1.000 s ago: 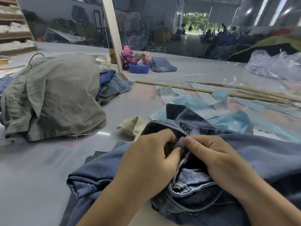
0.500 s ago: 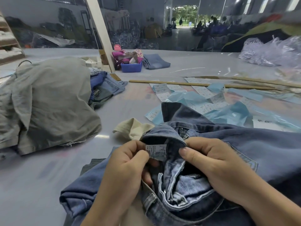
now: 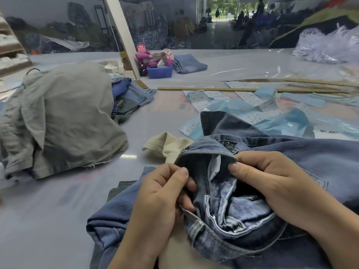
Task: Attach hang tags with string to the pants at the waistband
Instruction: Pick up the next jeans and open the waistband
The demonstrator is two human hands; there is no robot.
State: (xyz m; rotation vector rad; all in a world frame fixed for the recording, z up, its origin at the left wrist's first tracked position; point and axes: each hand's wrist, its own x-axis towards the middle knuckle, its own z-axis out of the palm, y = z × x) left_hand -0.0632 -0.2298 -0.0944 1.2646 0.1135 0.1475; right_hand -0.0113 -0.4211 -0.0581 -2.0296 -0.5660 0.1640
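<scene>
My left hand [image 3: 155, 200] pinched the left edge of the opened waistband [image 3: 206, 152], thumb over curled fingers. My right hand [image 3: 272, 183] gripped the right edge, thumb on the inner side, fingers curled over the rim. Both held denim, nothing else.

The jeans [image 3: 310, 158] lay bunched under and between my hands, waist opening facing up at me. A small white label [image 3: 214, 166] stood inside the band, between my two thumbs, closer to the right one, seen edge-on and tilted. The metal button [image 3: 227, 144] sat just beyond my right fingers. I could not tell if any string or hang tag was in either hand.

The waistband's long axis ran left to right between my grips; the legs spread off to the right and toward me on the left.

Beyond my hands lay a cream cloth [image 3: 167, 144], touching the jeans' far edge. Further out to the right, paper tags [image 3: 250, 98] and blue plastic bags [image 3: 287, 123] were scattered, well apart from my grip. Far left sat a grey garment pile [image 3: 64, 117]. Bare table [image 3: 48, 210] was open left of my left hand. A wooden stick [image 3: 213, 89] lay across the far side.
</scene>
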